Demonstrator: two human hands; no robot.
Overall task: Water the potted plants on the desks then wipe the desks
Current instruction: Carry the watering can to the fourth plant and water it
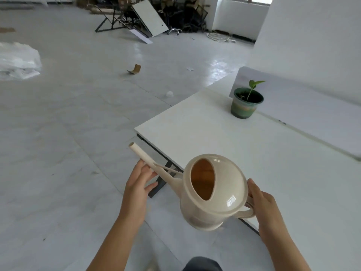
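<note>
Cream watering can (213, 192) hangs in the air just off the near left corner of the white desk (224, 137), its round body partly over the desk's left edge and its long spout (145, 156) reaching left and away over bare floor. The right hand (267, 208) has the loop handle on the can's right side, fingers curled round it. The left hand (136, 190) is under the spout with its fingers loosely spread, fingertips touching the spout near its brace; it props rather than clamps. Through the can's open top the inside looks amber, though I cannot tell how full it is. The potted plant (246, 101), a small green seedling in a green glazed pot, stands at the far side of the desk, well apart from the can, close to where a low white divider panel (304, 106) runs along the back. Between can and pot the desktop is bare. To the left the pale tiled floor (68, 133) lies wide open, with only a cardboard scrap (135, 69) and a heap of clear plastic wrap (18, 60) far off.
</note>
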